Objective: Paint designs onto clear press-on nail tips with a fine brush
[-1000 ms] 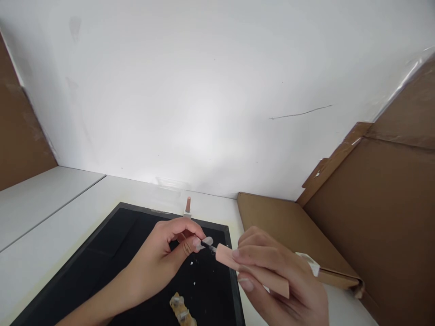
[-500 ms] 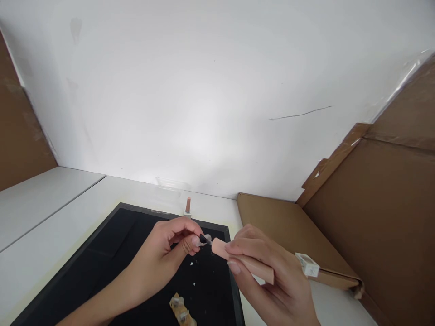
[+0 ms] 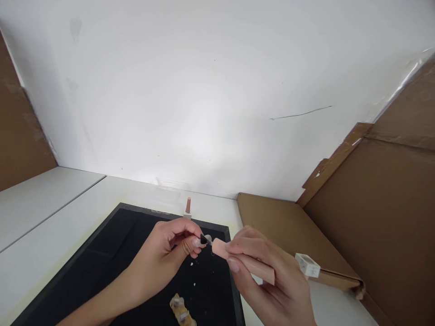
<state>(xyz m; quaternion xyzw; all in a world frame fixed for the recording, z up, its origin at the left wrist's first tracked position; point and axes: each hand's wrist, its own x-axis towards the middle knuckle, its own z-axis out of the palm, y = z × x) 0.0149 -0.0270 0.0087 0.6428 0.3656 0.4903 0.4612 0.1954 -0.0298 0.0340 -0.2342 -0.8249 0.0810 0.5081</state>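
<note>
My left hand (image 3: 170,253) pinches a small clear piece (image 3: 200,242) between thumb and fingertips, above the black mat. In my right hand (image 3: 268,271) is a pale pink handle (image 3: 243,261), held like a pen and pointing left. A thin dark brush tip (image 3: 204,239) reaches from its end to the clear piece. Whether the tip touches the piece is hard to make out. Below the hands, a lumpy tan piece with clear bits (image 3: 182,310) lies on the black mat (image 3: 105,253).
Behind my hands stands a small pink-topped item on a white block (image 3: 188,208). A small white box (image 3: 307,265) sits at the edge of a flat cardboard box (image 3: 272,217) on the right. Cardboard walls flank both sides, and small white specks dot the mat.
Both hands stay nearly in place. The dark tip and clear piece have shifted very slightly, and the pink handle has moved a touch to the right.
</note>
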